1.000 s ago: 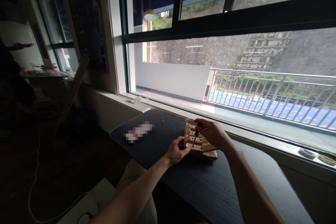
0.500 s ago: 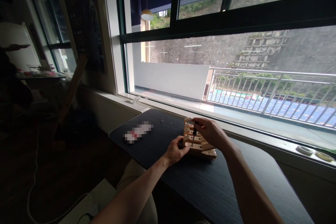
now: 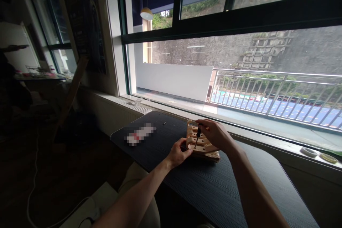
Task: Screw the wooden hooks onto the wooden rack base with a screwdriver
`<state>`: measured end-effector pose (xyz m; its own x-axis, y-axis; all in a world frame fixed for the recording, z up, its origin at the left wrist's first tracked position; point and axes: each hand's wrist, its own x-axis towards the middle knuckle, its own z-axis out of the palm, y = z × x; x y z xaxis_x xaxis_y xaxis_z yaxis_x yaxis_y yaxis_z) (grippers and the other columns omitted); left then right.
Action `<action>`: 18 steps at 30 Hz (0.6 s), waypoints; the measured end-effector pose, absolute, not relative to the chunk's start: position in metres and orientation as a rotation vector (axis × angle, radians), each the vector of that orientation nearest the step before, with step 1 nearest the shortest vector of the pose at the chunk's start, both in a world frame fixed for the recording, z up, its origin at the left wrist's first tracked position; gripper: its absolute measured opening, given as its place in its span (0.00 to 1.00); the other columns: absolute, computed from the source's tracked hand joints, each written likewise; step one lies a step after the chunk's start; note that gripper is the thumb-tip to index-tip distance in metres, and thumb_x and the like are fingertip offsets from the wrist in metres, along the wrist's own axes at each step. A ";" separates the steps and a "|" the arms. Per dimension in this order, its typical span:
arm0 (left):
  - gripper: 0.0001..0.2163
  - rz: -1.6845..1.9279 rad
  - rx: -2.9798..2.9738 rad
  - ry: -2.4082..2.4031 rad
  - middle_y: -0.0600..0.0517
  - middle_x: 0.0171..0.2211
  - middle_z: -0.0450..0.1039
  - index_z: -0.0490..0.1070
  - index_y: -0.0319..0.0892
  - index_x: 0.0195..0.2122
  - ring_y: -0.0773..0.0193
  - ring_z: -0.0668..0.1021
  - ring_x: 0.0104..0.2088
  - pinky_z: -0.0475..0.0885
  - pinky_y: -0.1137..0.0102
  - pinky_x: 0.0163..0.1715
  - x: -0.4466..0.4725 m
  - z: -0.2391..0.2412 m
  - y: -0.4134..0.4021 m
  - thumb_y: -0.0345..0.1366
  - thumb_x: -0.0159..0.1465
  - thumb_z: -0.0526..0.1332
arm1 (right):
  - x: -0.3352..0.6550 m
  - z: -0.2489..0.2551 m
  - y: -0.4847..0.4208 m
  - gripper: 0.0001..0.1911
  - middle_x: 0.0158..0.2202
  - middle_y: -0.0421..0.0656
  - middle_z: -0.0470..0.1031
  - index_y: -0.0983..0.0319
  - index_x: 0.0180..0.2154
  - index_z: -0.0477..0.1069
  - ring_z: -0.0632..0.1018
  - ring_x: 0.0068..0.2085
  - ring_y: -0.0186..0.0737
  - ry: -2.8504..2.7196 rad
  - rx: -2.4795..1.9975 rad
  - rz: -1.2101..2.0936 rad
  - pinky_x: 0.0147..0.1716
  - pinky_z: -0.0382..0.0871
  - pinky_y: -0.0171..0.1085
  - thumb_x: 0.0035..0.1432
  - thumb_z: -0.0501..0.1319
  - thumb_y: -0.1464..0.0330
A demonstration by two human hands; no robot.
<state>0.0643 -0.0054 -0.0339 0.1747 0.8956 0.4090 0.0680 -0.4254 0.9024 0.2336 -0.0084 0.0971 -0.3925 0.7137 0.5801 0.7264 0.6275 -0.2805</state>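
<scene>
A small wooden assembly (image 3: pixel 202 146) of stacked slotted pieces lies on the dark table (image 3: pixel 213 188) near the window. My left hand (image 3: pixel 178 155) grips its near left edge, fingers curled against the wood. My right hand (image 3: pixel 216 134) is closed round the black handle of a small screwdriver (image 3: pixel 198 135). The screwdriver stands nearly upright with its tip down on the top face of the wood.
A blurred white and red object (image 3: pixel 140 134) lies on the table's left part, and a tiny dark piece (image 3: pixel 165 123) lies behind it. The window sill (image 3: pixel 307 149) runs along the far side. A white cable (image 3: pixel 34 185) trails over the dark floor at left.
My hands and the wooden assembly stay in place. The view has shifted slightly, and the screwdriver has barely moved.
</scene>
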 end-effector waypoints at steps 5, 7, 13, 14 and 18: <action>0.11 1.351 1.669 0.937 0.51 0.36 0.74 0.71 0.40 0.39 0.64 0.75 0.37 0.70 0.72 0.38 0.064 -0.032 -0.007 0.32 0.53 0.63 | 0.235 0.098 -0.007 0.16 0.40 0.43 0.78 0.57 0.46 0.74 0.77 0.34 0.39 -2.168 -1.117 -0.016 0.33 0.67 0.35 0.59 0.52 0.65; 0.11 1.353 1.672 0.936 0.51 0.36 0.75 0.71 0.40 0.39 0.63 0.75 0.37 0.70 0.72 0.39 0.064 -0.032 -0.007 0.32 0.54 0.63 | 0.234 0.098 -0.008 0.16 0.40 0.43 0.78 0.57 0.46 0.74 0.77 0.33 0.39 -2.169 -1.118 -0.022 0.33 0.67 0.35 0.60 0.52 0.65; 0.10 1.342 1.686 0.920 0.51 0.35 0.75 0.70 0.40 0.39 0.62 0.76 0.37 0.70 0.72 0.38 0.065 -0.031 -0.007 0.32 0.54 0.63 | 0.229 0.100 -0.011 0.18 0.41 0.43 0.77 0.56 0.49 0.72 0.76 0.32 0.37 -2.186 -1.121 -0.042 0.33 0.65 0.34 0.58 0.53 0.68; 0.11 1.342 1.687 0.921 0.51 0.35 0.75 0.70 0.40 0.39 0.63 0.76 0.37 0.70 0.72 0.38 0.065 -0.031 -0.007 0.32 0.54 0.63 | 0.229 0.100 -0.012 0.18 0.41 0.44 0.77 0.56 0.49 0.71 0.76 0.32 0.37 -2.182 -1.127 -0.043 0.32 0.65 0.34 0.58 0.53 0.68; 0.11 1.342 1.684 0.928 0.51 0.36 0.75 0.71 0.41 0.40 0.63 0.76 0.36 0.70 0.71 0.38 0.064 -0.032 -0.007 0.32 0.54 0.63 | 0.230 0.099 -0.011 0.16 0.33 0.42 0.78 0.57 0.47 0.72 0.76 0.30 0.37 -2.158 -1.157 -0.035 0.30 0.65 0.34 0.57 0.54 0.67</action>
